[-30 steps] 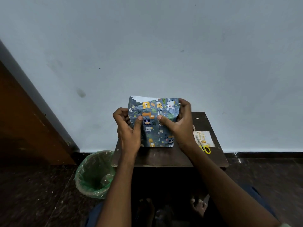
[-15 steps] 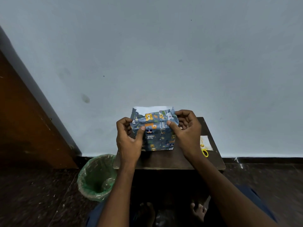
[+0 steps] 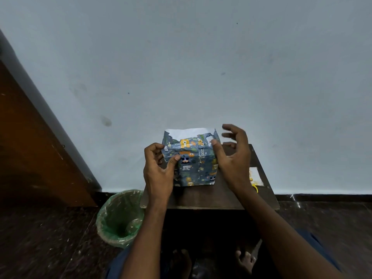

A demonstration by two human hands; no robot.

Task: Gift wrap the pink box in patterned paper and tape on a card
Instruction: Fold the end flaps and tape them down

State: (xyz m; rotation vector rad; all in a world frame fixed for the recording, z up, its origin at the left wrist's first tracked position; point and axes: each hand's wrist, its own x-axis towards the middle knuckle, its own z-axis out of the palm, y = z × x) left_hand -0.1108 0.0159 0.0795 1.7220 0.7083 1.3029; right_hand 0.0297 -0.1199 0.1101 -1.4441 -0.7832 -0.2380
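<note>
My left hand (image 3: 158, 171) grips blue animal-print wrapped box (image 3: 194, 166) on dark wood table (image 3: 221, 195); right hand (image 3: 233, 156) relaxed, thumb touching paper's top corner.

We see a dim, evenly lit scene with a cool grey cast and no visible lamp. The wall (image 3: 201, 57) is the brightest area, darkening toward the left and the corners. The floor (image 3: 50, 238) and the space under the table (image 3: 211, 198) sink into deep shadow, where detail is lost. Small glints show on the bin liner (image 3: 120, 214) and on the floor at the right. The fingers of the right hand (image 3: 233, 154) are smeared by motion blur. Wide-angle distortion tilts the wooden panel (image 3: 40, 148) at the left and stretches the near forearms. Fine print on the wrapping paper (image 3: 191, 158) stays soft.
</note>
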